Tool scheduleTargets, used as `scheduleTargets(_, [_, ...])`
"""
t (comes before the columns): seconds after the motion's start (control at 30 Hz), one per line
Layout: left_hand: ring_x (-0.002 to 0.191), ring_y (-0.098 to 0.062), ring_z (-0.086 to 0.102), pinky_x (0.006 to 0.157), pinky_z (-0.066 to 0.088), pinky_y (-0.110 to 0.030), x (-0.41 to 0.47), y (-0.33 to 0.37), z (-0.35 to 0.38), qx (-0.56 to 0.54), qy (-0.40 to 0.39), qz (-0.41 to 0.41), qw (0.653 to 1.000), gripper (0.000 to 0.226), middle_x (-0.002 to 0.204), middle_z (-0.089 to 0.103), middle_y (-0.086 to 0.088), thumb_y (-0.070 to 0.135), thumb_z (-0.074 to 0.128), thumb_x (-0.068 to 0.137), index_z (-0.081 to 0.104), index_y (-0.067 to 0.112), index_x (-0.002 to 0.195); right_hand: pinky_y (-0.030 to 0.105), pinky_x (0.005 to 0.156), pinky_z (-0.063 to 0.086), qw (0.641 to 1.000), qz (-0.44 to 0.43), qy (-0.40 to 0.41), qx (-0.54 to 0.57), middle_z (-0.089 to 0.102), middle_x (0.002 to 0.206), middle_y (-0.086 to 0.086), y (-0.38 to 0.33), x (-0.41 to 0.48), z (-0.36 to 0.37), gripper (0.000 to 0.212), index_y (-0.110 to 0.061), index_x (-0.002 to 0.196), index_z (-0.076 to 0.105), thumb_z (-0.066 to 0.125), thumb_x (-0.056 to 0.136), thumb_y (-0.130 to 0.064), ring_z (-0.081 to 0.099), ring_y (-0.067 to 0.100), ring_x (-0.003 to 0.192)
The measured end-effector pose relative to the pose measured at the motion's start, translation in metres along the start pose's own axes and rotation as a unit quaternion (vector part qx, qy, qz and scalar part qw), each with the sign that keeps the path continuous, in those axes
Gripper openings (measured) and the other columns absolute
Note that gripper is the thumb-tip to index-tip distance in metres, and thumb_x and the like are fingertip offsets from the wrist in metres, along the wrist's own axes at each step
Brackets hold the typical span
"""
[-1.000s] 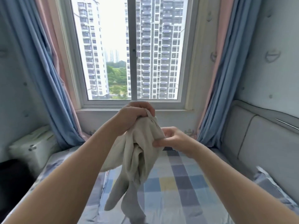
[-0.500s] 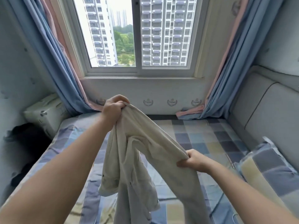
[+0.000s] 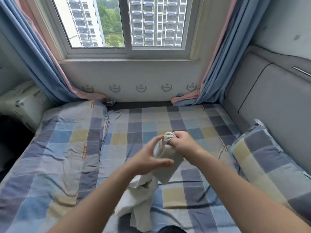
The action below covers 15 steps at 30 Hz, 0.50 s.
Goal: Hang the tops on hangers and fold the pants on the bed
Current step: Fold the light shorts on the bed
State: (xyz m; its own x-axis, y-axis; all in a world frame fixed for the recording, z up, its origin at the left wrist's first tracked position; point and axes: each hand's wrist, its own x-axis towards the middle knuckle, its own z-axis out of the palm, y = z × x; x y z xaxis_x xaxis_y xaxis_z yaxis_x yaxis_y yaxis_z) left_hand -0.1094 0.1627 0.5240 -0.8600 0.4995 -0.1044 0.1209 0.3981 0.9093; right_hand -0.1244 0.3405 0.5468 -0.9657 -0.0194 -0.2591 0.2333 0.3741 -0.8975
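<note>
Daylight from a sliding window [image 3: 127, 22] at the top of the frame falls on a bed [image 3: 67, 148] covered with a blue, grey and yellow checked sheet. Blue-and-pink curtains [image 3: 38, 56] hang at both sides of the window and reach down to the bed. A grey padded headboard [image 3: 277, 101] fills the right edge, with a pillow [image 3: 262, 157] in the same check lying against it.

At the centre of the frame two bare forearms reach out over the bed. The right hand [image 3: 183, 143] grips a bunched end of a pair of cream pants [image 3: 168, 172], with its fingers curled tight round the fabric. The left hand [image 3: 148, 158] is just beside it, its fingers [image 3: 158, 142] spread wide and its thumb stretched across the cloth; the hand is blurred, so I cannot tell how firmly it touches. From the right hand's grip the pants hang down, and their crumpled lower part lies in a heap on the sheet at the lower centre of the frame.
</note>
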Motion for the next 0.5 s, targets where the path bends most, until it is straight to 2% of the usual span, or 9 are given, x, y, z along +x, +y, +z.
scheduleTargets(0.07, [0.114, 0.008, 0.058, 0.089, 0.052, -0.017, -0.008, -0.009, 0.023, -0.072, 0.032, 0.034, 0.996, 0.106, 0.133, 0.055, 0.022, 0.028, 0.091, 0.070, 0.026, 0.039, 0.152, 0.034, 0.067, 0.045, 0.997, 0.001, -0.012, 0.080, 0.060, 0.084, 0.015, -0.014, -0.006, 0.007, 0.017, 0.011, 0.101, 0.065, 0.058, 0.092, -0.002, 0.057, 0.024, 0.076])
scheduleTargets(0.1, [0.112, 0.004, 0.060, 0.085, 0.053, -0.018, -0.011, -0.012, 0.029, -0.094, 0.066, 0.044, 0.992, 0.105, 0.126, 0.057, 0.027, 0.021, 0.090, 0.069, 0.027, 0.036, 0.152, 0.034, 0.067, 0.047, 0.993, -0.001, -0.028, 0.114, 0.061, 0.086, 0.015, -0.021, -0.008, 0.008, 0.015, 0.009, 0.102, 0.065, 0.059, 0.093, -0.001, 0.058, 0.023, 0.077])
scheduleTargets(0.2, [0.100, -0.001, 0.066, 0.075, 0.053, -0.018, -0.013, -0.012, 0.029, -0.106, 0.188, 0.036, 0.976, 0.068, 0.109, 0.068, 0.022, 0.013, 0.081, 0.078, 0.048, 0.042, 0.130, 0.029, 0.070, 0.053, 0.976, -0.029, -0.101, 0.190, 0.067, 0.087, 0.010, -0.037, -0.019, 0.007, 0.009, -0.003, 0.098, 0.069, 0.064, 0.092, 0.001, 0.066, 0.020, 0.082])
scheduleTargets(0.3, [0.090, -0.007, 0.070, 0.070, 0.053, -0.017, -0.010, -0.013, 0.019, -0.145, 0.268, 0.022, 0.952, 0.025, 0.092, 0.075, 0.014, 0.012, 0.072, 0.089, 0.070, 0.023, 0.111, 0.035, 0.089, 0.054, 0.971, -0.086, -0.119, 0.189, 0.074, 0.101, 0.004, -0.033, -0.027, 0.005, 0.019, -0.011, 0.107, 0.070, 0.068, 0.091, -0.003, 0.068, 0.019, 0.100])
scheduleTargets(0.37, [0.090, -0.013, 0.073, 0.069, 0.056, -0.019, -0.011, -0.013, 0.015, -0.205, 0.286, -0.017, 0.936, 0.016, 0.090, 0.078, 0.006, 0.016, 0.073, 0.092, 0.073, 0.014, 0.108, 0.033, 0.101, 0.051, 0.981, -0.121, -0.083, 0.125, 0.069, 0.124, -0.003, -0.018, -0.028, 0.000, 0.040, -0.022, 0.127, 0.062, 0.075, 0.089, -0.016, 0.061, 0.014, 0.120])
scheduleTargets(0.43, [0.089, -0.013, 0.074, 0.070, 0.058, -0.021, -0.014, -0.012, 0.010, -0.258, 0.296, -0.045, 0.919, 0.012, 0.089, 0.078, 0.007, 0.022, 0.074, 0.092, 0.073, 0.019, 0.104, 0.037, 0.110, 0.041, 0.990, -0.117, -0.059, 0.047, 0.048, 0.148, -0.010, 0.003, -0.031, -0.003, 0.075, -0.037, 0.144, 0.043, 0.082, 0.081, -0.038, 0.042, 0.009, 0.137])
scheduleTargets(0.5, [0.086, -0.011, 0.074, 0.069, 0.059, -0.023, -0.017, -0.010, 0.005, -0.300, 0.299, -0.043, 0.905, 0.008, 0.089, 0.078, 0.009, 0.022, 0.074, 0.091, 0.071, 0.025, 0.099, 0.043, 0.113, 0.039, 0.990, -0.077, -0.111, 0.050, 0.036, 0.156, -0.013, 0.026, -0.037, 0.004, 0.098, -0.047, 0.150, 0.030, 0.086, 0.070, -0.051, 0.035, 0.009, 0.141])
